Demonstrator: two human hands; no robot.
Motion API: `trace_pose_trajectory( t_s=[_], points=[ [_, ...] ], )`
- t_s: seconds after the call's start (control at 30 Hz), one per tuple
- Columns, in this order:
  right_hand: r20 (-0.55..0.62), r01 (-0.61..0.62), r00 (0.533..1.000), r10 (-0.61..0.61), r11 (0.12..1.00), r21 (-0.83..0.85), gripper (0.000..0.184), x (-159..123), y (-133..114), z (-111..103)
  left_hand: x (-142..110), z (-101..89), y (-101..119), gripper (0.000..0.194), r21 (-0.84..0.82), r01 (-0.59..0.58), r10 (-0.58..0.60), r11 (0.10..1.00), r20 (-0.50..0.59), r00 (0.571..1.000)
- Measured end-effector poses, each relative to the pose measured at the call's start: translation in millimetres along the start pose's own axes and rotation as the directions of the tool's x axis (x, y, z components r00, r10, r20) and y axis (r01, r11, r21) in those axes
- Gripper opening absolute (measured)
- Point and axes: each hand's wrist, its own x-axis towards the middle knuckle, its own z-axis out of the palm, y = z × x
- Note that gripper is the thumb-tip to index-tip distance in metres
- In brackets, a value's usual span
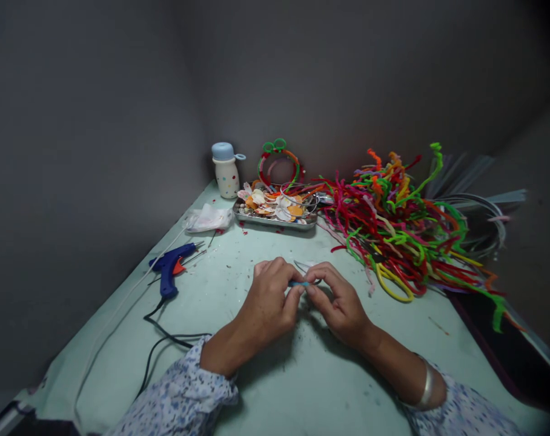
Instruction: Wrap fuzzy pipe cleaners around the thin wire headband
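I watch the left hand (268, 300) and right hand (338, 303) together, fingertips pinching a small blue strip (297, 283) closely, low over the pale green worktop (275, 393).

Pipe cleaners (384, 230) are fuzzy chenille, the tray (275, 222) shiny metal.

Left of the grip (297, 290) lay a plastic hot-glue gun (168, 266) on the bench (275, 393); behind the grip sat a rectangular metal tray (275, 223), a plastic bottle (226, 178) beyond its left end, and rightward a heap of chenille pipe cleaners (393, 224).
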Motion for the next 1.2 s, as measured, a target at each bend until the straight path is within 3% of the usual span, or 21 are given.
trace_pose_trajectory(
  t_s=[0.77, 0.97, 1.2],
  points=[
    [0.080, -0.101, 0.993, 0.090, 0.985, 0.140, 0.014, 0.6, 4.6, -0.1, 0.2, 1.1, 1.6, 0.008, -0.013, 0.011, -0.011, 1.000, 0.010, 1.000],
    [-0.011, 0.020, 1.000, -0.019, 0.999, 0.046, 0.010, -1.9, 3.4, -0.2, 1.4, -2.9, 3.3, 0.011, -0.033, 0.080, -0.080, 0.996, 0.002, 0.997],
    [-0.150, 0.153, 0.972, -0.179, 0.973, -0.173, 0.033, -2.2, 6.1, 4.4, 3.1, -5.3, 3.6, 0.015, -0.044, 0.120, -0.121, 0.992, -0.009, 0.993]
  ],
)
